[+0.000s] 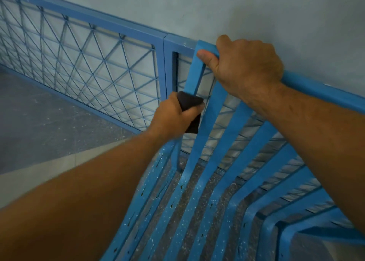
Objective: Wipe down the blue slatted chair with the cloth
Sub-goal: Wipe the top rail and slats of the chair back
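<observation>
Against chair (223,162) slat, cloth (190,110) gripped in left hand (173,114)

Blue slatted chair (204,142): painted slats run down backrest, curve into seat; seat slats flecked with white specks, few dark marks. Cloth (192,122): dark, folded, gripped in left hand (173,116), pressed against outermost left backrest slat, below top rail.
</observation>
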Demonstrator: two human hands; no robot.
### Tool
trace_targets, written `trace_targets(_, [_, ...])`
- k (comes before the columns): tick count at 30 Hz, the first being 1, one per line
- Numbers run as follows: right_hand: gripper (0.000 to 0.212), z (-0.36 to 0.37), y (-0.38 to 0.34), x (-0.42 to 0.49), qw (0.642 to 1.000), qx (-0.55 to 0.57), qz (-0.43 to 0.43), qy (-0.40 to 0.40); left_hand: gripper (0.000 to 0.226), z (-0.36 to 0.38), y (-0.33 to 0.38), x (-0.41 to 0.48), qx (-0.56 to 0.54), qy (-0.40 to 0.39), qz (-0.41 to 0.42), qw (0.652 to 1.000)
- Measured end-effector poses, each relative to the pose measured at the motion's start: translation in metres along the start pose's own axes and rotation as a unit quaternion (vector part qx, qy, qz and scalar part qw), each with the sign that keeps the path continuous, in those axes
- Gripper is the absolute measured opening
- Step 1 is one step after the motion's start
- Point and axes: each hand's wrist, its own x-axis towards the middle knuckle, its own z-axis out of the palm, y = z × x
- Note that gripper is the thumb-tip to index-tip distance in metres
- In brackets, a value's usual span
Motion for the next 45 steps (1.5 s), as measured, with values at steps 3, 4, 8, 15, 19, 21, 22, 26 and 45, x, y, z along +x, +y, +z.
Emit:
trace_targets(3, [0.069, 0.002, 0.001, 0.0, 1.0, -0.004, 0.003, 0.001, 0.037, -0.015, 0.011, 0.012, -0.076, -0.089, -0.025, 0.993])
trace_targets(4, [0.069, 0.003, 0.001, 0.0, 1.0, -0.005, 0.003, 0.005, 0.041, -0.013, 0.012, 0.014, -0.085, -0.087, -0.04, 0.992])
trace_targets(8, [0.068, 0.003, 0.0, 0.0, 1.0, -0.011, -0.001, 0.01, 0.036, 0.008, 0.006, 0.005, -0.074, 0.025, -0.003, 0.997])
trace_targets(15, [0.067, 0.002, 0.001, 0.0, 1.0, -0.005, -0.003, 0.001, 0.041, 0.016, -0.017, -0.045, 0.206, 0.093, 0.002, 0.974])
trace_targets(19, [0.068, 0.002, 0.001, 0.001, 1.0, -0.002, -0.008, 0.005, 0.054, -0.005, 0.002, -0.03, 0.341, 0.042, -0.064, 0.937])
trace_targets(21, [0.069, 0.003, 0.001, 0.0, 1.0, -0.003, -0.009, 0.006, 0.055, -0.001, 0.006, -0.027, 0.321, 0.048, -0.083, 0.942])
trace_targets(22, [0.069, 0.003, 0.001, 0.0, 1.0, -0.004, -0.009, 0.007, 0.052, 0.005, 0.005, -0.03, 0.271, 0.066, -0.085, 0.956])
trace_targets(26, [0.069, 0.001, 0.001, -0.003, 1.0, -0.013, -0.009, 0.011, 0.041, 0.019, -0.012, -0.045, 0.129, 0.107, -0.03, 0.985])
trace_targets(45, [0.037, 0.013, -0.01, -0.025, 0.953, 0.169, -0.143, 0.207, 0.046, 0.014, -0.034, -0.069, 0.212, 0.088, -0.096, 0.969])
